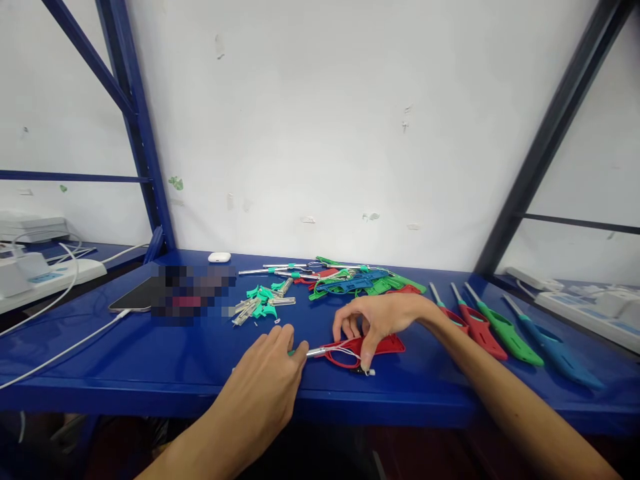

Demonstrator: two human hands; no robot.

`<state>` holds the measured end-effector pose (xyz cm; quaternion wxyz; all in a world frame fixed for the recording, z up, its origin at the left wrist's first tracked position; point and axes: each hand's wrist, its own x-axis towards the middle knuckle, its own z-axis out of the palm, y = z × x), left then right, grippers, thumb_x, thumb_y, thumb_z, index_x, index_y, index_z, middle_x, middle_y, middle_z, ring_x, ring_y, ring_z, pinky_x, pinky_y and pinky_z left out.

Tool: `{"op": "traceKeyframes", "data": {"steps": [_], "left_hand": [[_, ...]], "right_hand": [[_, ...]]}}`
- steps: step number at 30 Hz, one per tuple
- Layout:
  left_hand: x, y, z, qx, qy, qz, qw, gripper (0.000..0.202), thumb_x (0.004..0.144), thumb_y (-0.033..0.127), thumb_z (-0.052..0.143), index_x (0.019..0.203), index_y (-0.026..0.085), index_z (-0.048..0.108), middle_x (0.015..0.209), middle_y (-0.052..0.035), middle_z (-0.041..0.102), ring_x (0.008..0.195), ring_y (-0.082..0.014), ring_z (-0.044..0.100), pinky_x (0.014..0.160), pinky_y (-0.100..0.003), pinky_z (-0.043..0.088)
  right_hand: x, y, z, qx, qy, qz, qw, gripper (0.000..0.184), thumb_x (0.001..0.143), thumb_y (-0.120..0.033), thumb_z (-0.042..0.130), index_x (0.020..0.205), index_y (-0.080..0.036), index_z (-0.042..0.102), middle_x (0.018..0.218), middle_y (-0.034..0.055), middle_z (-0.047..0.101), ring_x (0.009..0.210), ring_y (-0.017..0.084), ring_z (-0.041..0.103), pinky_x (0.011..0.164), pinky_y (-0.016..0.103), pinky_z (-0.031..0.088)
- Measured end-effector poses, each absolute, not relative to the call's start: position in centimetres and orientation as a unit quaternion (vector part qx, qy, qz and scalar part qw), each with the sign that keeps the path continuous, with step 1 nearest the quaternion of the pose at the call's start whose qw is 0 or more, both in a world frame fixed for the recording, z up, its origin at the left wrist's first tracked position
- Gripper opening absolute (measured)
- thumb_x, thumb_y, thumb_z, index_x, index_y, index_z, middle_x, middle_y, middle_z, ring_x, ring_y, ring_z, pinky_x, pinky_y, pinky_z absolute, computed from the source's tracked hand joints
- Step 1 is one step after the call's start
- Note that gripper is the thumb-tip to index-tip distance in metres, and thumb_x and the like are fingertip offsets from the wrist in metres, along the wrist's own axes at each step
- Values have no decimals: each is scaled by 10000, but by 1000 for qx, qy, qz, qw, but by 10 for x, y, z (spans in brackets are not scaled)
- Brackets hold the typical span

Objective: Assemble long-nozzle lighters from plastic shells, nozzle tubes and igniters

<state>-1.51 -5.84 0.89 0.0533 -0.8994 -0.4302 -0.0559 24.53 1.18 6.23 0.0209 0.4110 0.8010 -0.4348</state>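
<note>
A red lighter shell point(387, 346) lies open on the blue shelf point(150, 360) near its front edge, with thin wires and a metal tube sticking out to its left. My left hand point(265, 380) pinches the tube end of that part. My right hand point(380, 321) arches over the red shell, fingertips pressing down on it and on a small white-tipped piece at its lower edge.
A heap of green, blue and red lighter shells point(360, 280) and metal tubes lies behind. Small green and metal parts point(260, 303) sit to the left. Several finished lighters point(505, 330) lie in a row at right. A phone point(135, 297), cable and earbud case point(219, 257) are at left.
</note>
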Motion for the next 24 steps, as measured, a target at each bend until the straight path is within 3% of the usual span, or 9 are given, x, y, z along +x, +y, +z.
{"op": "traceKeyframes", "data": {"steps": [4, 11, 18, 24], "left_hand": [[-24, -52, 2, -904, -414, -91, 53, 410, 1054, 146, 350, 1256, 186, 705, 1114, -161, 636, 1005, -329, 643, 853, -498, 567], [-40, -43, -13, -900, -379, -201, 73, 469, 1037, 202, 417, 1486, 227, 549, 1281, -155, 659, 1145, -356, 654, 936, -524, 569], [-35, -37, -19, -905, -331, -268, 2, 321, 1083, 228, 438, 1338, 280, 626, 1252, -74, 659, 1080, -267, 660, 954, -453, 543], [-33, -29, -22, -902, -320, -279, -80, 257, 1085, 194, 442, 1085, 227, 696, 1101, -51, 683, 985, -219, 651, 883, -368, 534]], "right_hand": [[243, 11, 61, 412, 814, -410, 11, 657, 523, -513, 1004, 1051, -246, 719, 832, -41, 651, 761, 157, 603, 608, 252, 437], [239, 9, 57, 414, 828, -377, -3, 594, 573, -522, 984, 1032, -263, 708, 808, -53, 666, 744, 159, 592, 585, 259, 419], [239, 11, 56, 414, 831, -371, 2, 595, 588, -546, 974, 1034, -267, 697, 784, -62, 660, 716, 151, 587, 559, 254, 399], [237, 10, 55, 413, 832, -371, 5, 603, 601, -577, 960, 1036, -256, 693, 768, -55, 655, 707, 152, 581, 565, 253, 395]]}}
